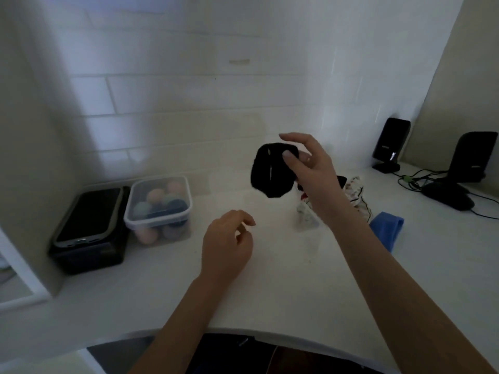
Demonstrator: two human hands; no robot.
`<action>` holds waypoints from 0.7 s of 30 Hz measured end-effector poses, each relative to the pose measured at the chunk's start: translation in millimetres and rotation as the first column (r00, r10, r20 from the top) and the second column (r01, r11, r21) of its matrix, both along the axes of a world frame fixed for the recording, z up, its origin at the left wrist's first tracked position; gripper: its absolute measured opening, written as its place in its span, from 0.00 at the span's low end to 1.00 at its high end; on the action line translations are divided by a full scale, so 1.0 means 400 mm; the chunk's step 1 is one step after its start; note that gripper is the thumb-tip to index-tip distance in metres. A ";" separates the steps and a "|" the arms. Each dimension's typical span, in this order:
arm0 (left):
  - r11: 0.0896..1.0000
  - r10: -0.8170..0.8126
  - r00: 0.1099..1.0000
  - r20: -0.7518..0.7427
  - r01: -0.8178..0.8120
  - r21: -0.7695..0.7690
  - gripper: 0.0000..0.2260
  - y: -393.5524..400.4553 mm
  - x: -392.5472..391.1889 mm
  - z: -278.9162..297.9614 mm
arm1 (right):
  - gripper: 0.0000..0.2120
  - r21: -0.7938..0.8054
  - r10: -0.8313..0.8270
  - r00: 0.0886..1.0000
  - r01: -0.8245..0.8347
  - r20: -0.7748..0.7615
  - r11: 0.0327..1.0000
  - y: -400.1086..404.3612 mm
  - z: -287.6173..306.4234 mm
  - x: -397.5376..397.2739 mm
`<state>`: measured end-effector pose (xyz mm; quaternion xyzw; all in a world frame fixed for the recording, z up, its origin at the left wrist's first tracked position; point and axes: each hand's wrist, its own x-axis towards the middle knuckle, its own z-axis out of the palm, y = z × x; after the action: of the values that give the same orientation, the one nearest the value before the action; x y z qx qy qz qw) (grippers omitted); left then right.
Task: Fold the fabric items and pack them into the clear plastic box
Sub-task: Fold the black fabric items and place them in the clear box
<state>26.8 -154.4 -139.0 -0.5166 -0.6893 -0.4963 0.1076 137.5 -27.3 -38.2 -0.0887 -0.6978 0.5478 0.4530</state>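
Right hand above white counter

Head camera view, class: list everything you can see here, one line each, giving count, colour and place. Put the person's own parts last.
Clear plastic box: one, lidded, holding pastel balls, left on the counter.
Black case: one, far left, beside the box.
Black fabric item: one, held in the air above the counter.
Patterned fabric: one pile, white with dark marks, on the counter behind the right arm.
Blue cloth: one, right of that pile.
Black stands: two, far right, with cables.
Counter: one, white.
Left hand: one, empty, fingers curled, over the counter.
Right hand: one, fingers pinching the black fabric item.
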 end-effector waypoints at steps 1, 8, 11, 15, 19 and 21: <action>1.000 -0.017 0.999 0.029 0.016 0.010 0.15 0.000 -0.002 0.007 | 0.11 -0.031 0.062 0.998 -0.061 0.019 0.998 0.004 -0.004 -0.015; 0.973 -0.229 0.967 0.113 0.230 0.006 0.32 0.057 -0.073 0.126 | 0.12 -0.240 0.321 0.945 -0.299 0.060 0.924 0.014 -0.074 -0.053; 0.922 -0.327 0.897 0.296 0.372 -0.106 0.34 0.098 -0.079 0.154 | 0.15 -0.271 0.352 0.936 -0.333 0.025 0.903 0.023 -0.068 -0.055; 0.912 -0.395 0.816 0.423 0.405 0.070 0.14 0.130 -0.093 0.136 | 0.19 -0.334 0.440 0.897 -0.406 0.032 0.851 0.050 -0.073 -0.045; 0.904 -0.427 0.779 0.459 0.373 0.208 0.06 0.130 -0.114 0.138 | 0.32 -0.316 0.546 0.838 -0.515 0.011 0.797 0.075 -0.087 -0.029; 0.902 -0.430 0.769 0.473 0.392 0.182 0.08 0.127 -0.117 0.135 | 0.36 -0.291 0.565 0.825 -0.536 0.019 0.793 0.075 -0.094 -0.033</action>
<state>-20.1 -103.5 -84.9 -0.5032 -0.5449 -0.6493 -0.1680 124.3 2.9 -75.7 0.0283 -0.6339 0.7410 0.2198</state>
